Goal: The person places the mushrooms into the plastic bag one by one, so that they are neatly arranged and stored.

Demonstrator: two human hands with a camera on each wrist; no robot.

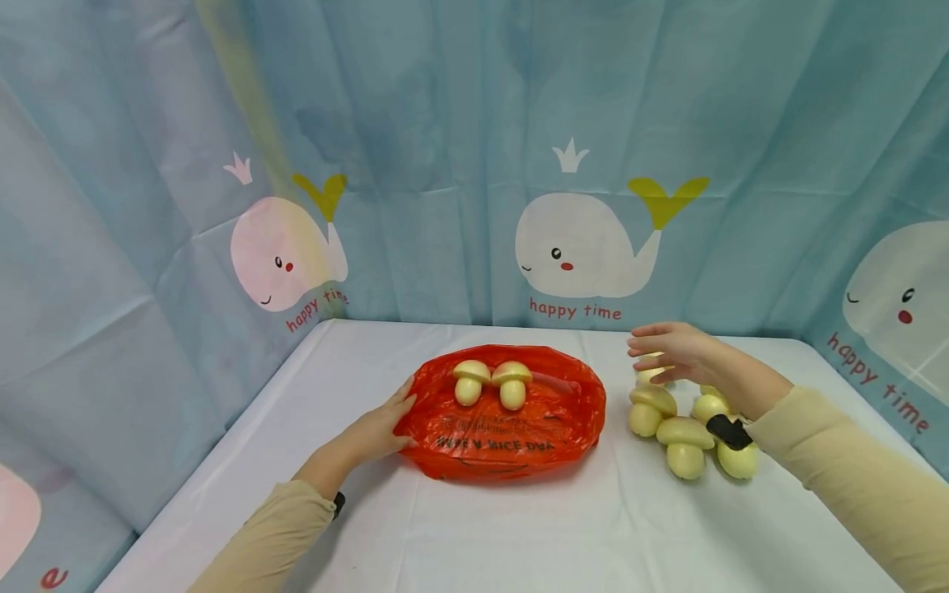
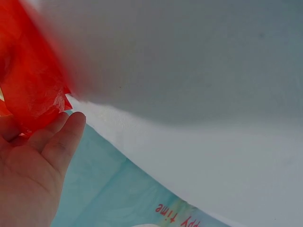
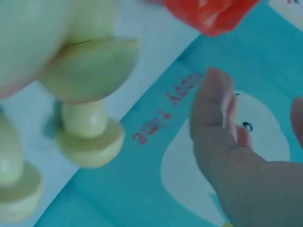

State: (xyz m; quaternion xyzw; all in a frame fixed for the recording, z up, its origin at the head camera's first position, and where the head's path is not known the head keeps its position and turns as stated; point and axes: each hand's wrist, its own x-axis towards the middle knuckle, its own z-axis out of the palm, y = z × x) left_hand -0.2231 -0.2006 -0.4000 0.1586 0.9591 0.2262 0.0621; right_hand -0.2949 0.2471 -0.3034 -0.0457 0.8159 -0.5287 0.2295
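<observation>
A red plastic bag (image 1: 497,461) lies spread on the white table with two pale yellow toy mushrooms (image 1: 511,384) side by side on it. My left hand (image 1: 374,430) touches the bag's left edge, fingers extended; in the left wrist view the hand (image 2: 38,161) is against the red plastic (image 2: 33,90). Above the mushroom group on the right hovers my right hand (image 1: 678,352), fingers loosely bent and holding nothing. Several mushrooms (image 1: 685,445) stand close together below it. In the right wrist view the hand (image 3: 246,165) is apart from the mushrooms (image 3: 90,142).
A long pinkish item (image 1: 556,382) lies in the bag, right of the two mushrooms. The white table (image 1: 326,362) meets a blue curtain (image 1: 415,247) with printed whales at the back and sides.
</observation>
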